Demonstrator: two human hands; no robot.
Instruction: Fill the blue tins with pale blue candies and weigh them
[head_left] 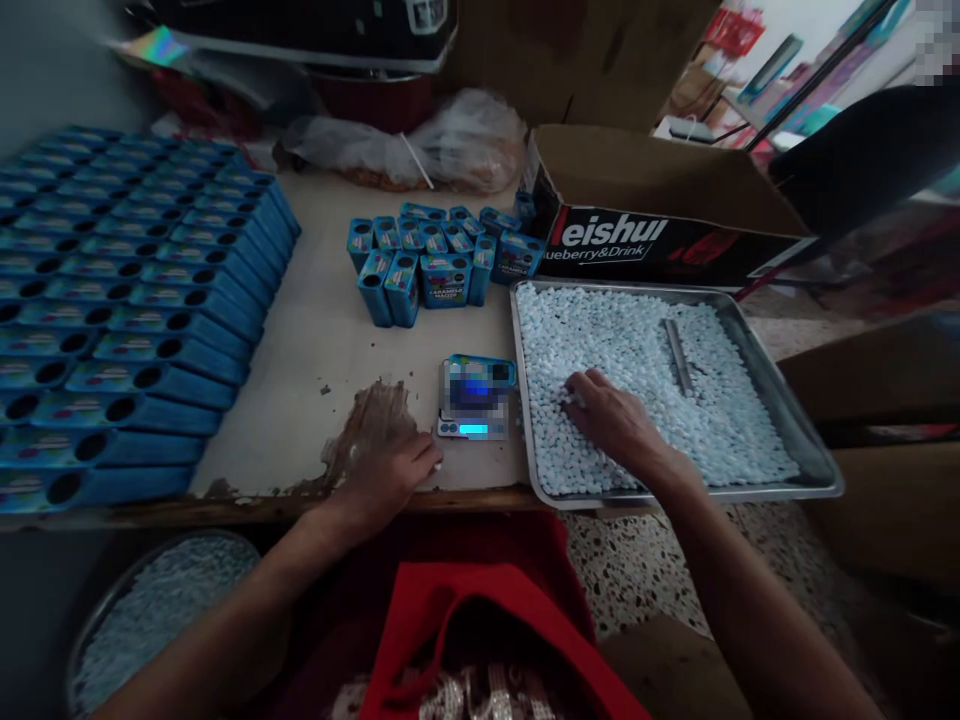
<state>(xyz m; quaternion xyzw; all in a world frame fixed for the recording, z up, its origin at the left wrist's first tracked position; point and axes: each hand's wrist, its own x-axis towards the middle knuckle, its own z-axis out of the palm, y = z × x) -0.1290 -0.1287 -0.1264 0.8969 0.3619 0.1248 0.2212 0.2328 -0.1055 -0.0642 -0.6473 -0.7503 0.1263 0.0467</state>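
Observation:
My right hand (611,418) reaches into a metal tray (821,475) full of small pale-blue candies (622,325). Its fingers are pinched together, with a few candies at the fingertips. My left hand (386,470) rests by the table's front edge, partly blurred. Its fingers are closed, and a tiny white bit shows at the tips; what it is, I cannot make out. Between my hands stands a small digital scale (450,429) with a lit strip. On it lies a blue candy tin (508,372), partly hidden by pixelation.
Many blue tins (150,290) with round openings stand in rows at left. Several more tins (446,280) cluster mid-table. Behind the tray is an open cardboard box (675,240). A flat metal strip (678,357) lies on the candies. A round container of candies (165,610) sits below, left.

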